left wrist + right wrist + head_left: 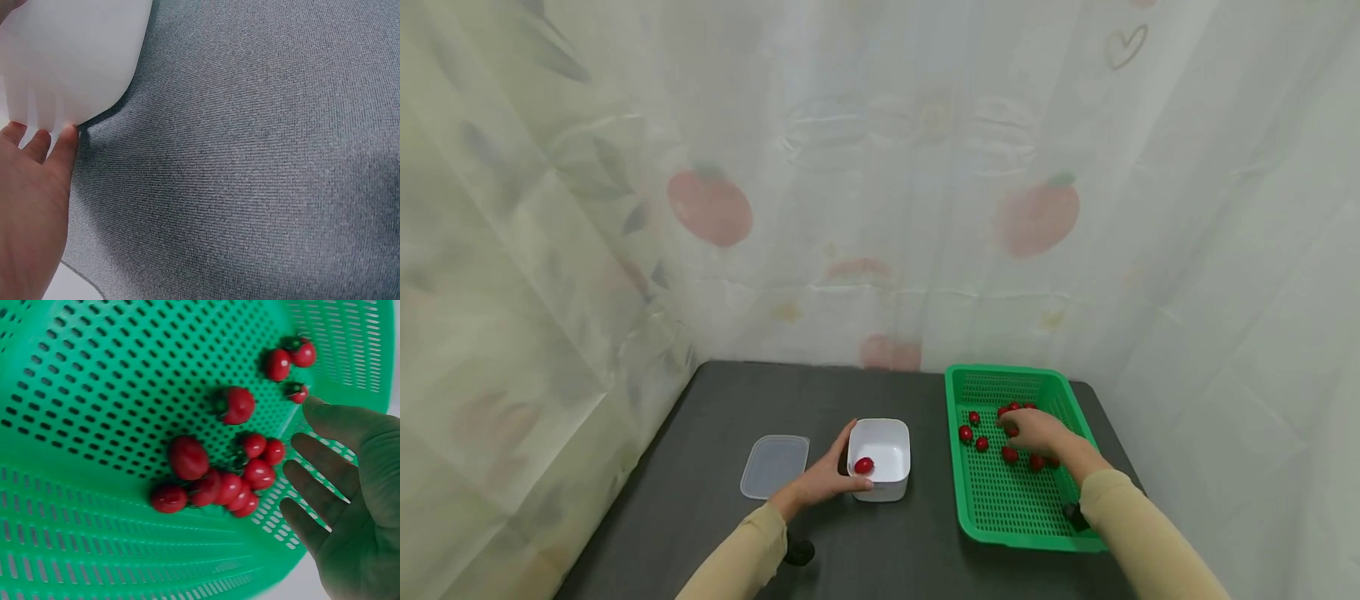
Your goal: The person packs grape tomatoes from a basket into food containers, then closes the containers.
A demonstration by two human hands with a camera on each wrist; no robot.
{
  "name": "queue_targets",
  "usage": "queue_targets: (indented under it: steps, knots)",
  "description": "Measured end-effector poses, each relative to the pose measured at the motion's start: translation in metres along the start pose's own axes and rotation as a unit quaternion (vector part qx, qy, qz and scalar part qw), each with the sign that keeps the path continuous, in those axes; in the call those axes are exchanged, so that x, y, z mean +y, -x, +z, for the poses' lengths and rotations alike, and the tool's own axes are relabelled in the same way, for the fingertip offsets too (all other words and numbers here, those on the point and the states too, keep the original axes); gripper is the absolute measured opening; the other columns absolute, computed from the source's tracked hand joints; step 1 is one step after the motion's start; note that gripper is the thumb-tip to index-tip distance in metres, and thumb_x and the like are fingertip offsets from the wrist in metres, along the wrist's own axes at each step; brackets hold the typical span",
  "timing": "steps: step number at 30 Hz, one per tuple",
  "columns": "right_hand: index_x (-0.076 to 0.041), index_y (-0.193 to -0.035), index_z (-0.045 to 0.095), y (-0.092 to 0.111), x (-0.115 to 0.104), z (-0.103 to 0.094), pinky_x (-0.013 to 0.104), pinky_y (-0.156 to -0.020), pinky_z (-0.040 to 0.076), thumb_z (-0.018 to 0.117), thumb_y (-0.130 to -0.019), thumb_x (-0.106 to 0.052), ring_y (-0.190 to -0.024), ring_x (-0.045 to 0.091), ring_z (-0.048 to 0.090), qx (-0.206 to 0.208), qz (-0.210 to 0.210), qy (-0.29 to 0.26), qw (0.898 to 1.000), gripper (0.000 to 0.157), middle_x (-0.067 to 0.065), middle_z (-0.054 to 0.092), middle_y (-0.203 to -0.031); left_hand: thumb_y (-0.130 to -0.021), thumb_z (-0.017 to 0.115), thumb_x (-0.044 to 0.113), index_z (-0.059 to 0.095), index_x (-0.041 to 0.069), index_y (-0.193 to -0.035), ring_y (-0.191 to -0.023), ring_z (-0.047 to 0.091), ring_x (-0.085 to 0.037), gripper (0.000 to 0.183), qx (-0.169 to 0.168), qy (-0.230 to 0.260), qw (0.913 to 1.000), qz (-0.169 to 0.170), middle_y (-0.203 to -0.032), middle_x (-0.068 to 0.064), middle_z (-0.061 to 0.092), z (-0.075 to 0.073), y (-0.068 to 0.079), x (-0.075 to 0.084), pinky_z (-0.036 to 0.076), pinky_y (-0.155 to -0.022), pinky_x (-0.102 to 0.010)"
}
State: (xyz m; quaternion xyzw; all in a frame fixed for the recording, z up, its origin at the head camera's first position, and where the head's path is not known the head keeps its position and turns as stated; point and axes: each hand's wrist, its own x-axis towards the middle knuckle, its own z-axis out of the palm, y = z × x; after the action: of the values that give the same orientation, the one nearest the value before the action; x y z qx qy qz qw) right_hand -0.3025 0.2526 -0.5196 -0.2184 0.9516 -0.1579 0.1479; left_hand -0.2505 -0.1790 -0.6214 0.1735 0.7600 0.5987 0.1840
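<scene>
My left hand [827,479] grips a square white container [883,492] at its left side, thumb along the front and fingers around the far side. Inside the container lies one cherry tomato [863,466]. In the left wrist view, fingertips of the left hand [31,194] touch the white container's wall [81,56]. Over the green basket [1000,500] is my right hand [1037,431], close to several cherry tomatoes [966,433]. The right wrist view shows the right hand [356,487] with fingers spread, nothing held, beside clustered tomatoes [187,457].
A translucent lid [775,467] lies flat on the dark grey table [865,392], left of the container. White printed curtains [880,167] hang behind the table and at both sides. Dark devices [800,552] show at the wrists.
</scene>
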Motion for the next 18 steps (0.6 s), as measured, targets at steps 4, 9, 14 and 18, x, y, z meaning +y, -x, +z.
queue_targets:
  steps: [4, 9, 14, 18]
  knots:
    - [-0.001, -0.135, 0.063, 0.000, 0.007, 0.008, 0.057, -0.096, 0.048, 0.070, -0.095, -0.004, -0.122, 0.041, 0.058, -0.008, 0.027, -0.019, 0.999, 0.040, 0.018, 0.063, -0.132, -0.089, 0.083, 0.023, -0.007, 0.014, -0.165, -0.138, 0.035, -0.035, 0.118, -0.002, 0.002, 1.0000, 0.002, -0.164, -0.018, 0.017, 0.000, 0.000, 0.000, 0.035, -0.112, -0.050]
    - [-0.001, -0.132, 0.065, -0.001, 0.011, 0.014, 0.057, -0.098, 0.047, 0.074, -0.094, -0.009, -0.122, 0.040, 0.058, -0.008, 0.036, -0.011, 0.999, 0.041, 0.016, 0.065, -0.129, -0.089, 0.083, 0.024, -0.008, 0.014, -0.164, -0.138, 0.035, -0.036, 0.118, -0.002, 0.005, 1.0000, 0.003, -0.165, -0.018, 0.017, -0.001, 0.000, 0.001, 0.037, -0.112, -0.050]
    - [-0.001, -0.128, 0.067, -0.002, 0.014, 0.017, 0.056, -0.095, 0.049, 0.078, -0.091, -0.010, -0.118, 0.039, 0.061, -0.012, 0.035, 0.010, 0.999, 0.039, 0.015, 0.067, -0.124, -0.089, 0.083, 0.024, -0.008, 0.015, -0.164, -0.138, 0.035, -0.035, 0.118, -0.006, 0.006, 0.9999, 0.006, -0.165, -0.018, 0.016, -0.001, 0.000, 0.001, 0.037, -0.111, -0.049]
    - [-0.001, -0.126, 0.068, -0.003, 0.015, 0.019, 0.056, -0.092, 0.050, 0.078, -0.090, -0.009, -0.114, 0.039, 0.062, -0.012, 0.036, 0.015, 0.999, 0.037, 0.015, 0.068, -0.121, -0.089, 0.082, 0.024, -0.009, 0.016, -0.164, -0.138, 0.035, -0.035, 0.119, -0.008, 0.006, 0.9999, 0.004, -0.165, -0.018, 0.015, -0.001, 0.000, 0.001, 0.037, -0.112, -0.049]
